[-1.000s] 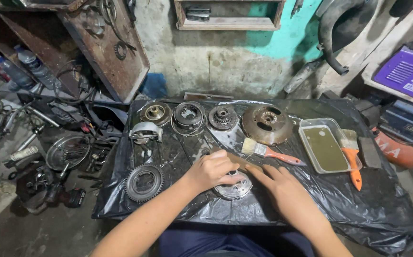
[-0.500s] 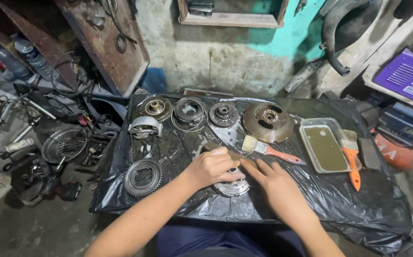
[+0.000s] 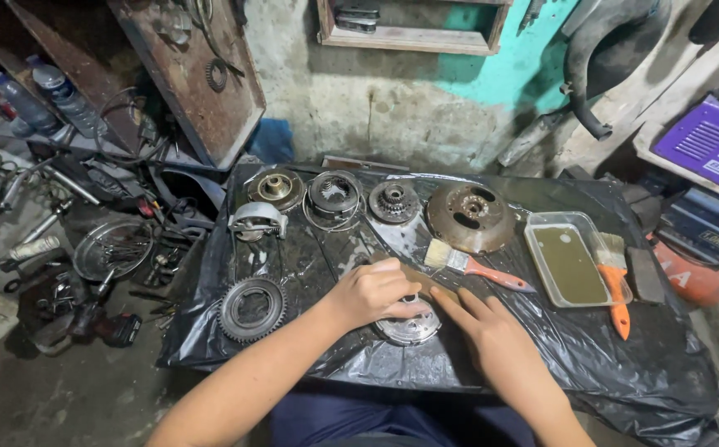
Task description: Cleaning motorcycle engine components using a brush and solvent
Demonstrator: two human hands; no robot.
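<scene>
A round metal disc part point(image 3: 409, 328) lies on a black plastic sheet point(image 3: 541, 348) in front of me. My left hand point(image 3: 373, 291) is curled over the top of the disc and grips it. My right hand point(image 3: 482, 331) rests at the disc's right side with fingers stretched toward it, touching its edge. A thin brownish tool or stick point(image 3: 425, 280) shows between the two hands; which hand holds it is unclear. A large ring gear point(image 3: 252, 309) lies to the left of my left hand.
Along the sheet's far side sit several round engine parts point(image 3: 334, 193) and a big rusty drum point(image 3: 469, 217). An orange-handled brush point(image 3: 475, 266) lies right of centre, beside a tray of murky liquid point(image 3: 570, 265) with another brush point(image 3: 616, 285). Scrap parts cover the floor at left point(image 3: 111, 248).
The view has shifted slightly. My hands stay on the disc; the left hand has closed more firmly over its top.
</scene>
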